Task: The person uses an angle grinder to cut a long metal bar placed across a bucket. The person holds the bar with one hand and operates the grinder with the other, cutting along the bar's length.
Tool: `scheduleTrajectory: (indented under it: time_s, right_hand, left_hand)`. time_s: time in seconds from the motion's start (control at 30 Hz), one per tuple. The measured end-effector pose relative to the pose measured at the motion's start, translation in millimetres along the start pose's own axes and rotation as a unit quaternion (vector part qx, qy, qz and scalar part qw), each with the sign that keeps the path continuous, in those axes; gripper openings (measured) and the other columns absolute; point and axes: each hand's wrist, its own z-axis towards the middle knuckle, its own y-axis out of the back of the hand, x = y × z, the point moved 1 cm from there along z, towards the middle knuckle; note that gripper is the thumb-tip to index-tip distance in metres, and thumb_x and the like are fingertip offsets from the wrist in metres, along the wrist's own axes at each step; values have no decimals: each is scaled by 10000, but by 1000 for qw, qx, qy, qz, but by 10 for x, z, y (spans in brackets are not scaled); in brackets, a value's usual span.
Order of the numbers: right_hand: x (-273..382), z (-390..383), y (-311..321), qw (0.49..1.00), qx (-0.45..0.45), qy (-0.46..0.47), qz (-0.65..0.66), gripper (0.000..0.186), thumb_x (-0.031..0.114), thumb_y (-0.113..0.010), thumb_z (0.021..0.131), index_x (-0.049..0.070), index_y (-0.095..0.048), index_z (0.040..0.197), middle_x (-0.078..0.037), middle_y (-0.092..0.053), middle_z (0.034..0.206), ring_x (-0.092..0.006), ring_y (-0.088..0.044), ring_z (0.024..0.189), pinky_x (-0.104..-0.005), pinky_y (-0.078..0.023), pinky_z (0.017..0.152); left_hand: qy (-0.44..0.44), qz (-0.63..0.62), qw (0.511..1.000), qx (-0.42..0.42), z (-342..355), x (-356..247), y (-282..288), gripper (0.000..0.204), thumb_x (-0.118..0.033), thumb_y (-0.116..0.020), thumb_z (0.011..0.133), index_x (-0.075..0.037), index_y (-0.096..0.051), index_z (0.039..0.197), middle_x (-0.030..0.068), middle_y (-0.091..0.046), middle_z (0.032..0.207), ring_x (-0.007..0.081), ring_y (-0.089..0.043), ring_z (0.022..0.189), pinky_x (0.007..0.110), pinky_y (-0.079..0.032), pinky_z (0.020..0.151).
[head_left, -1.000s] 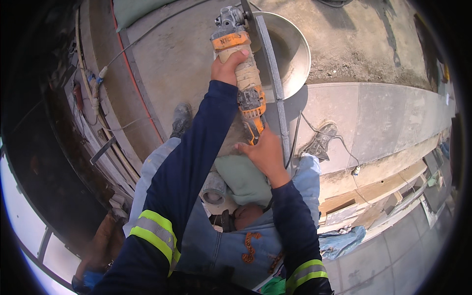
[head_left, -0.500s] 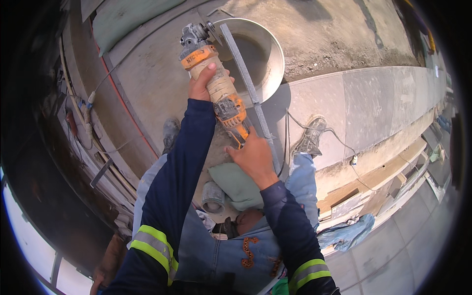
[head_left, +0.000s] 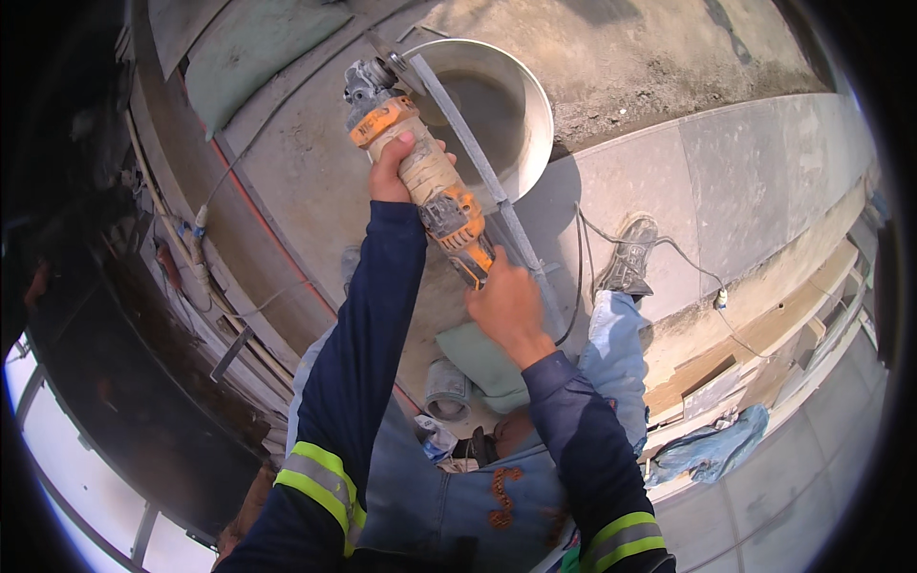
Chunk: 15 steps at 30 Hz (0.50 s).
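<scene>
I hold an orange and black angle grinder (head_left: 458, 222), its body wrapped in dusty tan tape. My left hand (head_left: 390, 167) is closed around the taped body, thumb on top. My right hand (head_left: 516, 304) is wrapped round the rear handle; its fingers are partly hidden. At the far end, the grinder's disc (head_left: 407, 73) lies close against the far tip of a long grey strip (head_left: 473, 148); whether they touch I cannot tell. The strip crosses a round pale tub (head_left: 540, 115) holding murky water, and its near end runs down past my right hand.
A black cord (head_left: 580, 277) loops beside my right shoe (head_left: 630, 253). Between my legs are a green sack (head_left: 482, 368) and a grey cylinder (head_left: 447, 390). An orange hose (head_left: 253, 215) runs along the left. Boards (head_left: 712, 377) and a blue cloth (head_left: 712, 447) lie at right.
The grinder's head has shifted slightly left, and its disc is now beside the strip's far tip. My right hand has moved a little right and nearer. The view has shifted too.
</scene>
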Motion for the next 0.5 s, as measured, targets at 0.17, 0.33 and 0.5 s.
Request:
scheduleTrajectory:
  time_s: [0.17,0.33,0.5]
  right_hand:
    - [13,-47,18,998,1,30,51,563,150,-757,750,-141,-554,1188,-311,-687,822,-479,-691,805,-506,-564,731]
    - [-21,57,183,994,-65,25,83,490,133,-755,758,-118,-579,1141,-295,-702,861,-467,-697,837,-489,-570,736]
    - [-103,99,276,982,-135,43,126,374,135,-763,767,-73,-588,1025,-284,-706,841,-462,-703,834,-493,-572,713]
  left_hand:
    - [-58,78,995,22,-141,-174,-13,617,-468,-673,916,2,-518,1284,185,-644,1172,285,-661,1088,456,-565,892]
    - [-422,236,871,-93,-1589,-883,-721,553,-473,-559,1035,-22,-496,1349,71,-534,1151,188,-525,1063,401,-400,1015]
    - [-448,165,864,161,-2715,-1461,-1311,176,-286,-700,953,-215,-699,1114,-101,-559,967,113,-515,932,392,-364,942]
